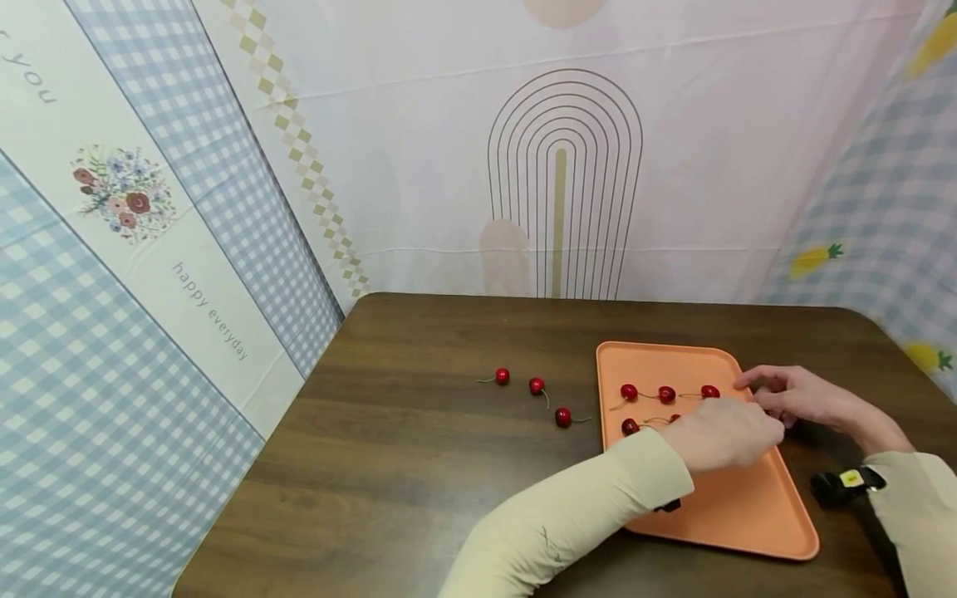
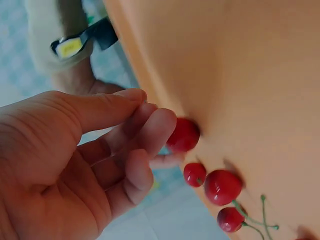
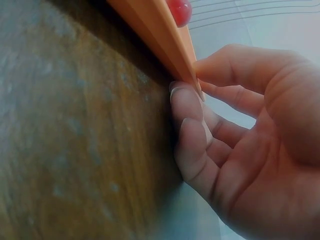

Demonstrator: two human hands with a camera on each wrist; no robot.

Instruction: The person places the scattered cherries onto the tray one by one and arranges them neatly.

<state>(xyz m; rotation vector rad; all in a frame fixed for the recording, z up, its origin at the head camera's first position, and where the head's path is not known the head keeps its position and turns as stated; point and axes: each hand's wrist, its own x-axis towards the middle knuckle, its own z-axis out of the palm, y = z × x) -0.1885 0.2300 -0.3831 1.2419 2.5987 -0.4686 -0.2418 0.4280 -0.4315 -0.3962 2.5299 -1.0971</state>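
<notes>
An orange tray (image 1: 740, 515) lies on the table's right side, with several red stemmed cherries (image 1: 667, 395) set in rows near its far end. My left hand (image 1: 728, 432) reaches across it, thumb and fingertips pinched together. Right at those fingertips is a cherry (image 2: 184, 136), its stem hidden behind the fingers. Other cherries (image 2: 223, 187) sit close by, some with green stems showing. At the tray's right edge, my right hand (image 1: 803, 394) grips the rim, thumb on one side and curled fingers (image 3: 187, 105) on the other.
Left of the tray, three loose cherries (image 1: 537, 385) lie on the dark wooden table (image 1: 389, 448) in a slanting line. A patterned cloth (image 1: 419, 166) hangs behind the table. Black bands with cameras (image 1: 837, 488) are strapped at the wrists.
</notes>
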